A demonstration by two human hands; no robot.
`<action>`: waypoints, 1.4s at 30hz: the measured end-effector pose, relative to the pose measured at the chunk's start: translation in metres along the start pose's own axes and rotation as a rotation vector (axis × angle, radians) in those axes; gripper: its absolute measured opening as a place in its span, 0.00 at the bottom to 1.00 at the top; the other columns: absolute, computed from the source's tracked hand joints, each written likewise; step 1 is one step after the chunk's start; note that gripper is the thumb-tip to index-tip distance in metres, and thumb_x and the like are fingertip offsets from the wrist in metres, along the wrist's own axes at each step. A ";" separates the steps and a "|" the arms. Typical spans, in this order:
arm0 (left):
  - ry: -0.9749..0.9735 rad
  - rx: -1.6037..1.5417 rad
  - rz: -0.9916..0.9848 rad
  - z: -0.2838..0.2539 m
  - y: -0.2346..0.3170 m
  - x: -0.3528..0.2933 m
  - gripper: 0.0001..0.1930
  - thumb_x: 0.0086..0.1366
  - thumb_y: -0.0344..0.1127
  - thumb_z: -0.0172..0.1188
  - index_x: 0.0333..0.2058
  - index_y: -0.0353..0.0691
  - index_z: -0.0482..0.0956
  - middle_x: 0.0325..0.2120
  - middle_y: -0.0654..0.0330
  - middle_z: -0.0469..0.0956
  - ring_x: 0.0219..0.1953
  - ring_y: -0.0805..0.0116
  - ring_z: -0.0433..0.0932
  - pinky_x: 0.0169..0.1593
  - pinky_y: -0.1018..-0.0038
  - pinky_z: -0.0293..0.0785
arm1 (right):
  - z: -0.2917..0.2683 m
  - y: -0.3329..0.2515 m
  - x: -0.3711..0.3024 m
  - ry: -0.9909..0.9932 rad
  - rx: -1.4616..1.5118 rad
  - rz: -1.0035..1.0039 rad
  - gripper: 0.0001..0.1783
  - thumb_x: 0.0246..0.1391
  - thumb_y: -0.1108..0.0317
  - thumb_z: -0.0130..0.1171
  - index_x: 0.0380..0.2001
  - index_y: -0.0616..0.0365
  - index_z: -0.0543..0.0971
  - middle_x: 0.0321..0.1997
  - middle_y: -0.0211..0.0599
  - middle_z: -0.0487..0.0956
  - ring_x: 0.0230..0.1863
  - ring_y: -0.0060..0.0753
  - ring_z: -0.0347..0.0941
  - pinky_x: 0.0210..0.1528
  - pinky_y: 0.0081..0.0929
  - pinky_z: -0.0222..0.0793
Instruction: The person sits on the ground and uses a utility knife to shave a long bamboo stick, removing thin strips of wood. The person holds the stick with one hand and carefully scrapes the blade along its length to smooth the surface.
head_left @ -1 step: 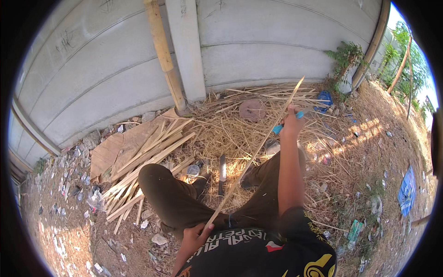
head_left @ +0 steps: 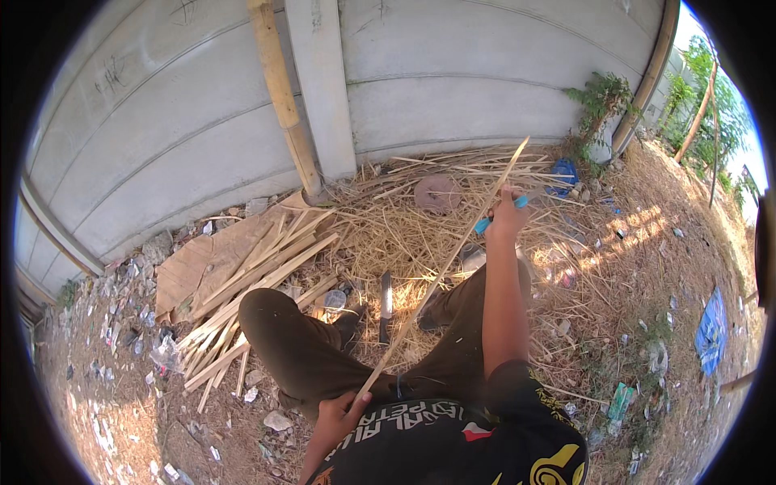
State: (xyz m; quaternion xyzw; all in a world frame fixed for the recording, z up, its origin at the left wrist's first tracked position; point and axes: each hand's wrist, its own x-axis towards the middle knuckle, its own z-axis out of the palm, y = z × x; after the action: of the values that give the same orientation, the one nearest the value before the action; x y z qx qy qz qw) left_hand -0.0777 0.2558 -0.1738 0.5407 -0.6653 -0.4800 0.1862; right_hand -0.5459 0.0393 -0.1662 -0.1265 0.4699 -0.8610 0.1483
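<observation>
Sitting with our knees apart on the littered ground point(head_left: 566, 339), we hold one long bamboo strip point(head_left: 440, 279) slantwise across our front. Its lower end lies in our left hand point(head_left: 340, 415), close to the waist, with the fingers wrapped around it and the thumb on top. From there the strip rises between our legs, away to the upper right, and its pointed tip passes beyond our right hand point(head_left: 507, 214). That right hand is closed around a turquoise-handled tool point(head_left: 483, 225), the colour showing on both sides of the fist; whether its fingers also press on the strip, we cannot tell.

Between our feet lies a large knife point(head_left: 386, 301), blade pointing away from us and dark handle nearer. To our left we see a stack of split strips point(head_left: 255, 291), partly over a flat brown sheet point(head_left: 184, 271). Pale shavings point(head_left: 380, 230) spread ahead of us, with a round brownish object point(head_left: 437, 194) among them and a blue bag point(head_left: 564, 175) farther right, near the grey wall point(head_left: 469, 105).
</observation>
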 end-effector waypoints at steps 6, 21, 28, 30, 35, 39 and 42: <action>0.059 -0.197 0.047 -0.001 -0.041 -0.020 0.25 0.77 0.48 0.53 0.25 0.34 0.78 0.13 0.67 0.67 0.20 0.82 0.63 0.24 0.74 0.61 | -0.047 -0.013 0.040 0.269 -0.068 0.071 0.11 0.64 0.66 0.62 0.29 0.58 0.74 0.24 0.35 0.80 0.13 0.20 0.65 0.12 0.23 0.57; -0.105 -0.621 -0.240 -0.014 -0.004 0.025 0.22 0.77 0.53 0.52 0.29 0.41 0.69 0.13 0.74 0.60 0.13 0.84 0.56 0.16 0.80 0.51 | 0.038 0.045 -0.187 -1.073 -1.080 -0.402 0.20 0.67 0.51 0.53 0.33 0.60 0.77 0.22 0.50 0.77 0.27 0.59 0.77 0.32 0.53 0.70; 0.094 -0.534 -0.187 0.002 -0.019 0.027 0.20 0.75 0.48 0.56 0.29 0.39 0.74 0.13 0.72 0.64 0.13 0.83 0.61 0.17 0.79 0.55 | 0.030 0.036 -0.256 -1.344 -1.090 -0.563 0.16 0.61 0.56 0.60 0.29 0.58 0.79 0.20 0.47 0.78 0.25 0.53 0.78 0.29 0.48 0.72; 0.201 -0.350 -0.048 0.011 -0.031 0.027 0.19 0.74 0.46 0.57 0.29 0.37 0.76 0.13 0.71 0.66 0.14 0.83 0.63 0.18 0.78 0.58 | 0.028 0.035 -0.264 -1.375 -1.054 -0.624 0.14 0.59 0.58 0.62 0.30 0.58 0.79 0.20 0.46 0.79 0.24 0.52 0.78 0.29 0.47 0.72; 0.130 -0.451 -0.197 0.004 -0.020 0.025 0.18 0.73 0.45 0.58 0.29 0.37 0.77 0.14 0.71 0.67 0.14 0.83 0.64 0.18 0.78 0.59 | 0.024 0.038 -0.256 -1.427 -1.044 -0.703 0.12 0.53 0.61 0.65 0.34 0.59 0.81 0.20 0.44 0.79 0.23 0.51 0.78 0.28 0.45 0.73; 0.099 -0.501 -0.222 0.000 -0.016 0.025 0.18 0.74 0.45 0.58 0.30 0.37 0.77 0.14 0.71 0.66 0.14 0.84 0.63 0.18 0.79 0.59 | 0.019 0.038 -0.258 -1.504 -1.070 -0.757 0.11 0.50 0.62 0.65 0.33 0.58 0.81 0.21 0.43 0.80 0.24 0.50 0.80 0.29 0.44 0.74; 0.082 -0.582 -0.239 0.000 -0.019 0.025 0.17 0.73 0.46 0.58 0.30 0.38 0.76 0.14 0.72 0.66 0.14 0.84 0.63 0.18 0.80 0.58 | 0.018 0.033 -0.266 -1.524 -1.047 -0.800 0.10 0.48 0.65 0.64 0.32 0.58 0.80 0.22 0.43 0.81 0.25 0.48 0.81 0.30 0.44 0.76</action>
State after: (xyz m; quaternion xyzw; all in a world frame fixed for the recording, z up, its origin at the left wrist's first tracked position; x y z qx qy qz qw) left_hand -0.0762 0.2338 -0.1967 0.5580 -0.4238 -0.6465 0.3018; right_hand -0.2889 0.1084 -0.2056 -0.8410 0.4920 -0.2224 0.0350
